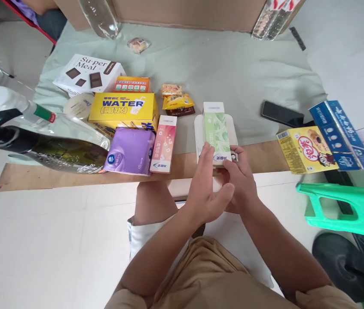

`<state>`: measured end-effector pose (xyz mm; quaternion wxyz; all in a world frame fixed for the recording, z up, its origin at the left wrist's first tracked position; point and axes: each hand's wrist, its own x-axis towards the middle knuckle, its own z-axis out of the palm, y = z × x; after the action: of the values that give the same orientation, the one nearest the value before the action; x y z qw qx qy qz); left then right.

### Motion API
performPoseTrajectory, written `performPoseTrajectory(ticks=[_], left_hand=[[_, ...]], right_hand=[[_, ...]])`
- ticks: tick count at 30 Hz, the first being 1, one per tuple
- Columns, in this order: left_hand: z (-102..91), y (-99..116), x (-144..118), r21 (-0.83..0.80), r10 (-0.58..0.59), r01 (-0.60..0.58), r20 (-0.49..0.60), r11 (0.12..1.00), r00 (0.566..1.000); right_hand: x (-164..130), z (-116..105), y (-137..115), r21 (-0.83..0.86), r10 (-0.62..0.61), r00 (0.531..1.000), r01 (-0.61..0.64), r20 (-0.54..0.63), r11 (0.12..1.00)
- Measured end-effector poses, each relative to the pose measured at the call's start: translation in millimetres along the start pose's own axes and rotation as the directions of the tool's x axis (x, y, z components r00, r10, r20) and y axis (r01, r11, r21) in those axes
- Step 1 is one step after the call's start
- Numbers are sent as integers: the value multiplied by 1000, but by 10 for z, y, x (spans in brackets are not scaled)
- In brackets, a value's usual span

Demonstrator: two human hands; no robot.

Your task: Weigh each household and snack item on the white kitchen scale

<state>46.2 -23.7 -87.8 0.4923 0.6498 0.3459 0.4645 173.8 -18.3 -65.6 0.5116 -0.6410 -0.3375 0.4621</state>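
Observation:
A long green and white carton (pixel 215 128) lies on a white rectangular tray (pixel 230 126) at the near edge of the low board. My left hand (pixel 206 184) rests flat against the carton's near left side, fingers stretched forward. My right hand (pixel 238 178) grips the carton's near end from the right, fingers curled around it. Both hands meet just in front of the tray, above my knee.
Left of the tray lie a pink carton (pixel 164 143), a purple pack (pixel 130 150), a yellow WATER box (pixel 123 109), a white Su-per Meal box (pixel 88 73) and bottles (pixel 40 137). A black phone (pixel 281 113), yellow and blue boxes (pixel 323 143) and a green stool (pixel 346 208) sit right.

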Motion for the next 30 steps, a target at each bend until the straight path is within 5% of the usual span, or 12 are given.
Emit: performPoseTrajectory(ticks=[4,12,15,19,25,30], left_hand=[[167,-42,131,4,-40,40,27,999,999],[188,-207,132,94,-43,43,-1,995,999],[80,-391,177,103,124,-105,-194,989,973],[-131,-673,229,80,195,-178,-466,981,863],[-225,-745,251,83,27,5,-379,997,925],[-227,-669,281,84,-36,71,-356,994,934]], right_hand=[[144,-159,-65,25,149,988,-149,-35,989],[265,-356,65,-317,-99,994,83,-35,945],[353,-485,238,-295,-266,957,223,-116,929],[546,-681,528,-140,-396,887,372,-239,918],[684,-733,678,-49,-358,886,361,-293,931],[711,-730,626,-31,-321,905,325,-280,945]])
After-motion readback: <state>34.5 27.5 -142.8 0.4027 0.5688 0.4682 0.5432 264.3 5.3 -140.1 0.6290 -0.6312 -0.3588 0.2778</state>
